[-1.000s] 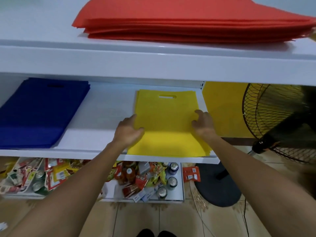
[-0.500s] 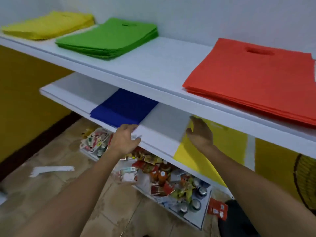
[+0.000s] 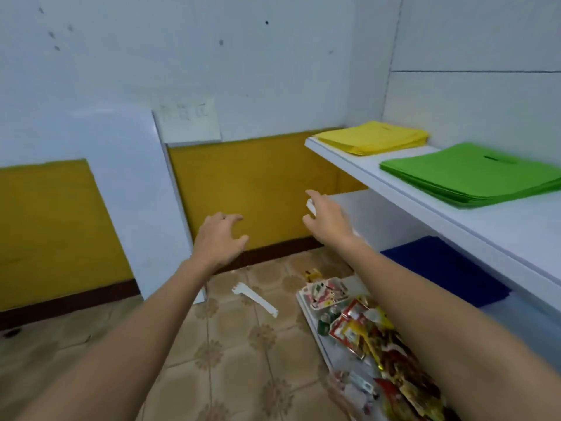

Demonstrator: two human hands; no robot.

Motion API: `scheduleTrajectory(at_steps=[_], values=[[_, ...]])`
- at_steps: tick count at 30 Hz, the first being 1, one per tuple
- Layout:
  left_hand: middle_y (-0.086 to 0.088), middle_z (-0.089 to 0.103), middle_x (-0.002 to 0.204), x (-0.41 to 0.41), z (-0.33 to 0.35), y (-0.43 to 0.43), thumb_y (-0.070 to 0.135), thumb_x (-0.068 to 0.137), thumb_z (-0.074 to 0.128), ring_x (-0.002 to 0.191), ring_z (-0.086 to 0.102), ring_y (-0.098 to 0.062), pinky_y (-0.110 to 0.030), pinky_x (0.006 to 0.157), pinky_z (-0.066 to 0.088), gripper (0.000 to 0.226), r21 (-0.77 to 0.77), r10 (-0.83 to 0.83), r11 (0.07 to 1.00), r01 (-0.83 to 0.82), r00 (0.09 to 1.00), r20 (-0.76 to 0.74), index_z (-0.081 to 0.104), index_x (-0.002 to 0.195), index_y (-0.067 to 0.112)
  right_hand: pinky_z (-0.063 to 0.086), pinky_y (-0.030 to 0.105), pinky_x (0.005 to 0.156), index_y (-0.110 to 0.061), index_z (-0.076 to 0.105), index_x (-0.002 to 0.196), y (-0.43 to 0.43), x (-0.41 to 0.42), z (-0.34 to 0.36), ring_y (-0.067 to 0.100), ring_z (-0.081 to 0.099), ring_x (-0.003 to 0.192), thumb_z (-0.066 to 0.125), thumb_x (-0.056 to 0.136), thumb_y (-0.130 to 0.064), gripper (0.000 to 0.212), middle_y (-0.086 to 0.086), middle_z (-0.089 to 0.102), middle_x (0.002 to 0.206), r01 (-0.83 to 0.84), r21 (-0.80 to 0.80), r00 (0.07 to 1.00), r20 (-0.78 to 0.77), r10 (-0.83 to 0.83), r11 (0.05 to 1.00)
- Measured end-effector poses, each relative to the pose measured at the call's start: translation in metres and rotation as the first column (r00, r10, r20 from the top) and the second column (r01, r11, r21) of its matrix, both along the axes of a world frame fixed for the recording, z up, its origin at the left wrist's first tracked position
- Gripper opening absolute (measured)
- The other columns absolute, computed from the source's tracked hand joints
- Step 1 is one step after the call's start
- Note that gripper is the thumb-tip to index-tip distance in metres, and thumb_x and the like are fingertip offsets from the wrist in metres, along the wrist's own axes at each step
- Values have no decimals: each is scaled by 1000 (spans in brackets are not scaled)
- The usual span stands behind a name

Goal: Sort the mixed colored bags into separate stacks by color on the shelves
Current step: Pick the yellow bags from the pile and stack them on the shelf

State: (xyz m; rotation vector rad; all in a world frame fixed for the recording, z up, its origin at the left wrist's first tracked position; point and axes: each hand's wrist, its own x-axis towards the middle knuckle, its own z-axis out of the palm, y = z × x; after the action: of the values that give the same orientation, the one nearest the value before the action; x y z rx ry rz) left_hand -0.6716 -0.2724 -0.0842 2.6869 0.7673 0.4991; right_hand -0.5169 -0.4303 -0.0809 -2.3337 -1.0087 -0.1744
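A stack of yellow bags (image 3: pixel 375 140) lies at the far end of the white top shelf (image 3: pixel 473 220), and a stack of green bags (image 3: pixel 476 174) lies nearer on the same shelf. A stack of blue bags (image 3: pixel 449 265) shows on the lower shelf, partly hidden under the top one. My left hand (image 3: pixel 220 238) hangs in the air left of the shelves, fingers loosely spread, holding nothing. My right hand (image 3: pixel 326 218) is stretched out near the far end of the lower shelf, fingers relaxed and empty.
A white panel (image 3: pixel 133 189) leans against the yellow and white wall at left. On the tiled floor lie a white bracket (image 3: pixel 255 299) and a white tray (image 3: pixel 309 311) full of snack packets (image 3: pixel 370 332) under the shelves.
My view has swung left, away from the red and yellow bags. Both hands have left the lower shelf and the yellow bag and now hang free in the air.
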Motion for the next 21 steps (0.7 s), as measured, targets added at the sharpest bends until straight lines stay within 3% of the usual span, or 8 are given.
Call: scheduleTrajectory(at_steps=[9,13,21], values=[[-9,50,127,44,21,147,31,85,55,116,47,-26,-38,98,41,49,44,3,999,-3,1000,3,47,132,21,46,37,94,-18,25,146,142,57,24,24,48,120,50,91,-20,60,10,49,132,-14,-31,993,115,18,999],[-7,52,123,84,30,201,29,86,56,111,49,-23,-36,94,41,48,41,-44,998,43,999,19,47,132,19,48,37,87,-18,24,146,183,104,41,25,53,111,50,92,-20,61,11,53,124,42,-40,993,116,-37,998],[-5,52,124,176,16,281,32,86,55,114,48,-23,-39,95,43,48,28,-111,993,112,994,-19,47,131,21,50,37,90,-19,23,146,260,176,37,23,52,114,56,89,-14,67,10,53,124,69,-7,994,83,-68,998]])
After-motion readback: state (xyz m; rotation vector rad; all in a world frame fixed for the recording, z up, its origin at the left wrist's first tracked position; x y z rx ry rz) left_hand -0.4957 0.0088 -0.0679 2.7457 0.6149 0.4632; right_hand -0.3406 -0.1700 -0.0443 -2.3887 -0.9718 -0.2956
